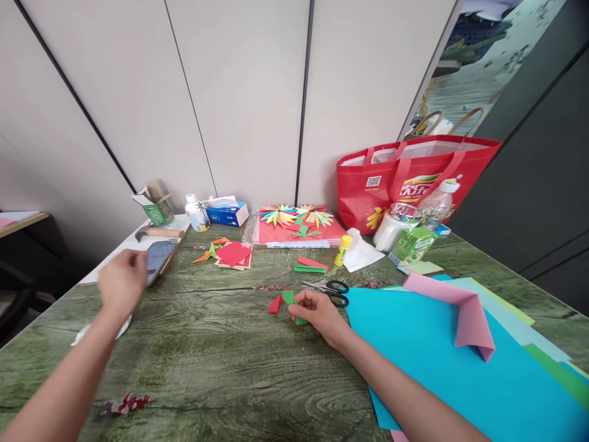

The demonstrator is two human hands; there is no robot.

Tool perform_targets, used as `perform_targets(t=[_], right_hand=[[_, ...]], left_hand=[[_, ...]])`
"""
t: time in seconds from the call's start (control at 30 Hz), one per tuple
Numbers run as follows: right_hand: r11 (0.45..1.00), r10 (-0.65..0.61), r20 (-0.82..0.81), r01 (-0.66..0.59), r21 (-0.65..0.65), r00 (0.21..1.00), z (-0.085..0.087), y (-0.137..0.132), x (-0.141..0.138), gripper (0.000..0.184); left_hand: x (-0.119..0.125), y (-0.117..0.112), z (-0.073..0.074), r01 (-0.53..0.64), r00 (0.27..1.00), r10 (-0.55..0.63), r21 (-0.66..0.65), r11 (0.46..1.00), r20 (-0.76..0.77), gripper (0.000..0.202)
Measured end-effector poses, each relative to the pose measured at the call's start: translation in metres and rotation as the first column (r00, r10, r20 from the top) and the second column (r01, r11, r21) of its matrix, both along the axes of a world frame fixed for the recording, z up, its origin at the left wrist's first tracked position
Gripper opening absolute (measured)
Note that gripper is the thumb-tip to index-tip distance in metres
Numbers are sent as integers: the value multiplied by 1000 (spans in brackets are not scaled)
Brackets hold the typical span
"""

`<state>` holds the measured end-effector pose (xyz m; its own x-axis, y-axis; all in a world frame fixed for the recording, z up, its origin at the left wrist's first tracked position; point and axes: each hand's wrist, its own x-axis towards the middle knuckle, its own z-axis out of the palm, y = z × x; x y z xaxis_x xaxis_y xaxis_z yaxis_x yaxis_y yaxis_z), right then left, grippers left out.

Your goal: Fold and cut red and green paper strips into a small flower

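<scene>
In the head view, my right hand (322, 314) has the small folded green paper (288, 297) in its grip, thumb and fingertips pinched on its right side, low over the middle of the table (207, 368). Just beside it on the left sits a folded red paper (275, 304); I cannot tell whether the two are joined. A light, flat pinch near the edge suits pieces this small, I judge: enough to hold the folds together, not so hard that I crumple them. The creases want to be sharp and the edges square.

My left hand (120, 277) is well apart, raised in front of the phone (159, 256), its fingers curled in. It is blurred, and I cannot tell whether that grip pinches anything. Steadying the folds would be easier with both hands close together.

The scissors (328, 286) lie just beyond my right hand, loops towards the blue sheet (414, 356), so my knuckles should stay clear of them. Farther back are folded strips (310, 268) and the yellow glue stick (343, 250), upright.
</scene>
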<state>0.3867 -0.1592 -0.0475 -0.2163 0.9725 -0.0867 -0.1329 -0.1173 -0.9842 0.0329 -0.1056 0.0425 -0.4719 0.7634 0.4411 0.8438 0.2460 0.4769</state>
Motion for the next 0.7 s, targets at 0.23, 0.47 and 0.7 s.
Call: perform_targets(t=[0.23,0.47,0.7], right_hand=[[995,-77,-78,82,57,994,0,-1,-1,33],[994,-97,-21,98,56,995,-4,0,-1,34],[995,21,-18,-19,98,1000,-10,0,-3,33]], left_hand=[[189,-46,-49,785,466,-637,44,618,614,31],[219,-55,-76,769,217,-499,168,617,839,30],[214,-58,-80,725,380,-617,193,662,689,28]])
